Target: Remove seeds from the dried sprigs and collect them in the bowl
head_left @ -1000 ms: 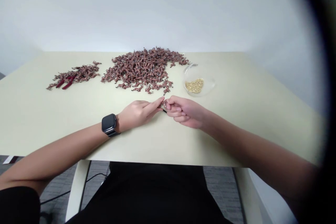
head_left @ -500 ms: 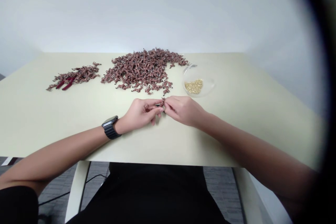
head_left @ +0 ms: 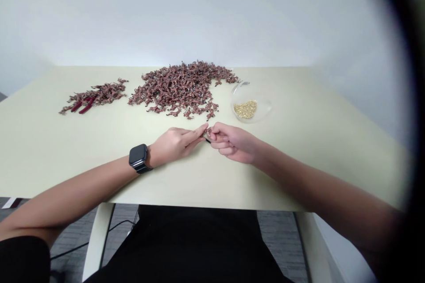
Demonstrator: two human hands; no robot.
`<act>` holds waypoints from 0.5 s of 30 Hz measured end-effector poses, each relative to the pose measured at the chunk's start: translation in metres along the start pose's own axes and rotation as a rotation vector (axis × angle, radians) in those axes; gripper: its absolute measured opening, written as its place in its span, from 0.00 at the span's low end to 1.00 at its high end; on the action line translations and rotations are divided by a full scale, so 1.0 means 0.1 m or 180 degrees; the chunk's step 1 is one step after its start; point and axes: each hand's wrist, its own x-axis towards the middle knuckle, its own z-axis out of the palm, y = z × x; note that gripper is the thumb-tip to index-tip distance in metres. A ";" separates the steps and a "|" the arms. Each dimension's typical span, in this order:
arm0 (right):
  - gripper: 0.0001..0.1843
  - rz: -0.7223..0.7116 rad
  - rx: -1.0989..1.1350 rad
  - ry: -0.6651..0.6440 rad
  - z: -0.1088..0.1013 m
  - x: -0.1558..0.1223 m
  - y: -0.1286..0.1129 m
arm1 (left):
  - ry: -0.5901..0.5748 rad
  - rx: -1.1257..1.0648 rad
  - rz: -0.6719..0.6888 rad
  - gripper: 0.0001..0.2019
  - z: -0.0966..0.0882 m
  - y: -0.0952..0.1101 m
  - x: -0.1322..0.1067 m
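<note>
My left hand (head_left: 175, 143) and my right hand (head_left: 232, 141) meet at the middle of the pale table (head_left: 299, 150). Both pinch one small reddish-brown piece (head_left: 207, 133) between their fingertips; a short dark end sticks out below it. The left wrist carries a black watch (head_left: 138, 157). Just beyond the hands lies a large heap of the same reddish-brown pieces (head_left: 182, 88). A clear bowl (head_left: 262, 108) holding small golden bits (head_left: 245, 108) stands to the right of the heap, close to my right hand.
A smaller heap of the reddish-brown pieces (head_left: 99, 93) lies at the far left, with red-handled pliers (head_left: 83, 105) on it. A white wall stands behind the table. The table's front edge is near my forearms.
Both hands rolled back: the left palm turned down so the watch face shows, the right turned fingers-up. The small piece stayed pinched between them.
</note>
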 end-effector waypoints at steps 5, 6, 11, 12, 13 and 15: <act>0.11 -0.0757 -0.1045 0.0165 -0.06 0.01 0.00 | -0.0197 -0.1066 -0.1009 0.21 -0.05 0.09 0.07; 0.12 -0.1210 -0.1655 0.0398 -0.07 0.00 0.02 | -0.0232 -0.1371 -0.1277 0.20 -0.06 0.12 0.08; 0.13 -0.2906 -0.4083 0.0928 -0.13 -0.02 0.07 | -0.0311 -0.2346 -0.1991 0.21 -0.03 0.19 0.11; 0.13 -0.2993 -0.4282 0.0878 -0.15 -0.01 0.08 | -0.0334 -0.2444 -0.2057 0.21 -0.02 0.19 0.11; 0.12 -0.3056 -0.4437 0.0850 -0.17 0.00 0.09 | -0.0354 -0.2522 -0.2099 0.21 -0.02 0.19 0.11; 0.11 -0.3122 -0.4682 0.0842 -0.21 0.02 0.10 | -0.0415 -0.2638 -0.2131 0.21 -0.02 0.19 0.11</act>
